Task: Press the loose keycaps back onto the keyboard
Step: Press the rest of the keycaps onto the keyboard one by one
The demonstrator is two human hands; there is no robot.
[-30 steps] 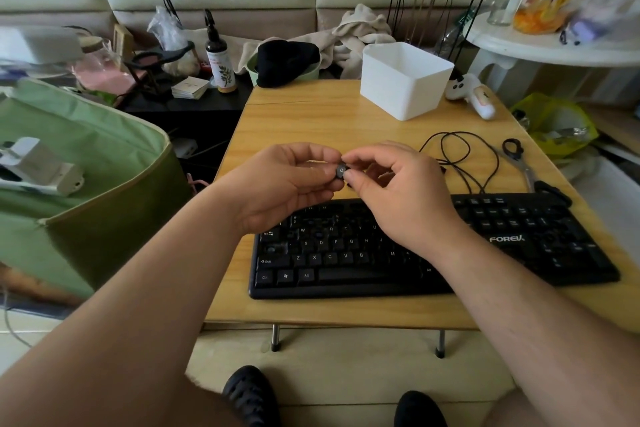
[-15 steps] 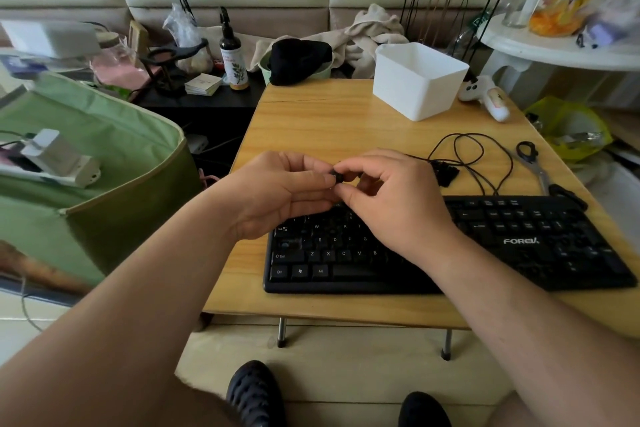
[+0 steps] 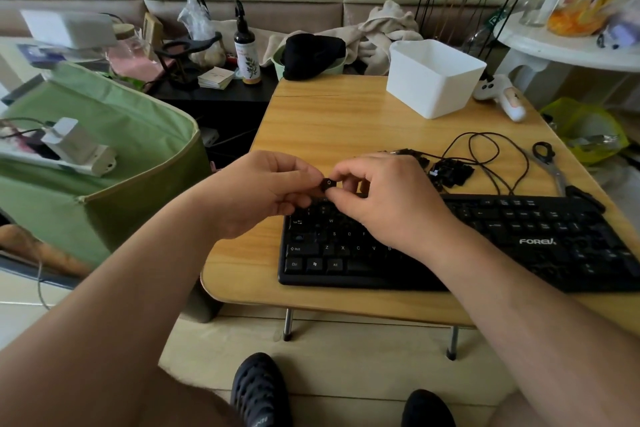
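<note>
We see both hands raised just above the far left part of a black plastic keyboard [image 3: 485, 246] marked FOREV, which lies along the near edge of a low light-wood counter [image 3: 332, 121]. Our right hand [image 3: 391, 204] pinches a small black square keycap [image 3: 328, 184] between thumb and forefinger, its lettered top turned toward us; the letter looks like a Q or an O, and we cannot tell which. Our left hand [image 3: 256, 194] has its fingers curled, its fingertips meeting the keycap from the left side, so the cap sits between the two hands and clear of the keys below. Near the left end of the keyboard some key positions look dark and bare, though the blur keeps us from counting them.

Behind the right hand, a small heap of loose black keycaps [image 3: 450, 173] rests on the counter just beyond the keyboard's far edge, beside a thin black cable [image 3: 485, 152] lying in loops. Scissors with black handles [image 3: 549, 163] lie near the right edge of the counter. A white rectangular plastic box [image 3: 433, 80] stands toward the far side, well apart from the keyboard, with a white game controller [image 3: 502, 94] just to its right. A green fabric bag [image 3: 104, 156] stands to the left of the counter.
</note>
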